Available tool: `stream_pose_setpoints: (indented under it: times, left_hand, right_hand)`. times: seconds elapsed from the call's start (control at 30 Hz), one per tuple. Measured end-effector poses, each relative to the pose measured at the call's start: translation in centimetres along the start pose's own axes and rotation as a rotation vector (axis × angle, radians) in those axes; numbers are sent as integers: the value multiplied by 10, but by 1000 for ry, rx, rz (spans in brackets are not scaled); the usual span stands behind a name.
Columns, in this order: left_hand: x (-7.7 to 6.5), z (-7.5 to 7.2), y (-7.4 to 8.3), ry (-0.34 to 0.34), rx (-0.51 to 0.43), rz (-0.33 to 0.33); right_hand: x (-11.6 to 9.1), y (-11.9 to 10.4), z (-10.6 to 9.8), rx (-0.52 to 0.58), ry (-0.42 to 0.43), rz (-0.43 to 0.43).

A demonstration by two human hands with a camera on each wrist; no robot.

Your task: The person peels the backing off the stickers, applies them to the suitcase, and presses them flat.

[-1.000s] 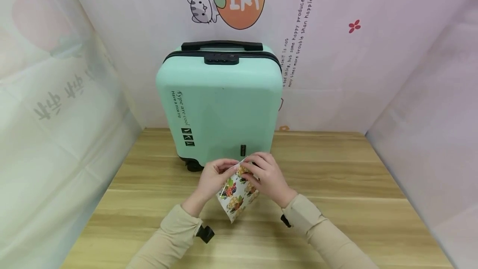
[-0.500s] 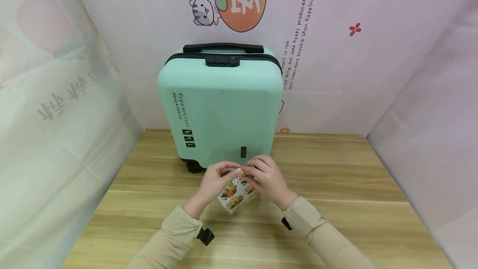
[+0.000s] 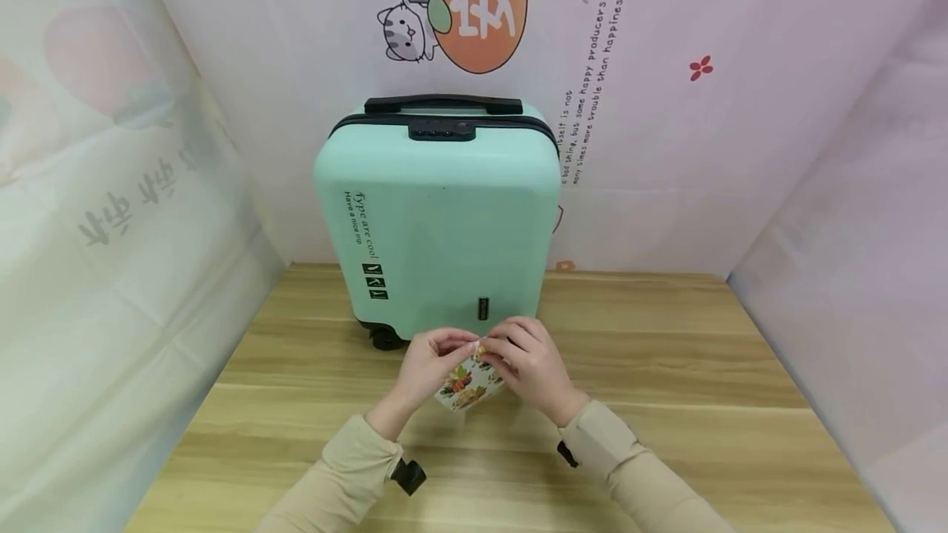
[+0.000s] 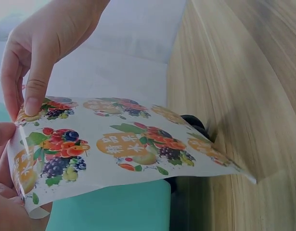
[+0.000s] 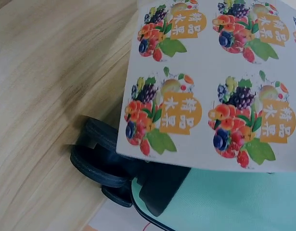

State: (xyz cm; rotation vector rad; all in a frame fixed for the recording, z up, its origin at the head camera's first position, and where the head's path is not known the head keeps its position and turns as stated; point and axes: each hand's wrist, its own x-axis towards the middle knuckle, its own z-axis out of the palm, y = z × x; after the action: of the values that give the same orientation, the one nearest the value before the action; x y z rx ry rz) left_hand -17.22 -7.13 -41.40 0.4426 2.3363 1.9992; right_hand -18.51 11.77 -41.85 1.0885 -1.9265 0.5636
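Note:
In the head view, both hands are raised in front of the suitcase, holding a white sticker sheet (image 3: 468, 387) printed with repeated fruit pictures. My left hand (image 3: 425, 367) pinches its upper edge between thumb and fingers. Right beside it, my right hand (image 3: 535, 366) pinches the same edge, fingertips nearly touching those of the left. The left wrist view shows the sheet's glossy printed face, bent at the held edge, with a small curled corner. Its far corner reaches down near the table. Part of the edge between the fingers is hidden.
A mint-green suitcase (image 3: 440, 229) stands upright against the back cloth, black handle on top. Its black wheels (image 5: 102, 159) rest on the wood-grain table (image 3: 652, 401). Printed cloth walls (image 3: 837, 212) enclose the table at the sides and back.
The sheet's lower end has swung away and up, so less of its face shows in the head view. Both hands keep pinching its edge. The head view has shifted slightly.

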Motion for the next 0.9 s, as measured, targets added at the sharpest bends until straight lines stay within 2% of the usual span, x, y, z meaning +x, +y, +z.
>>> stream_pose_setpoints:
  times: [0.17, 0.47, 0.9]
  left_hand:
    - [0, 3, -2, 33, -20, -21]
    - [9, 12, 0, 83, -90, -31]
    - [11, 10, 1, 101, -135, -78]
  right_hand:
    - [-1, -2, 4, -34, 34, 4]
    - [3, 1, 4, -63, 86, 75]
    - [0, 2, 7, -60, 119, 55]
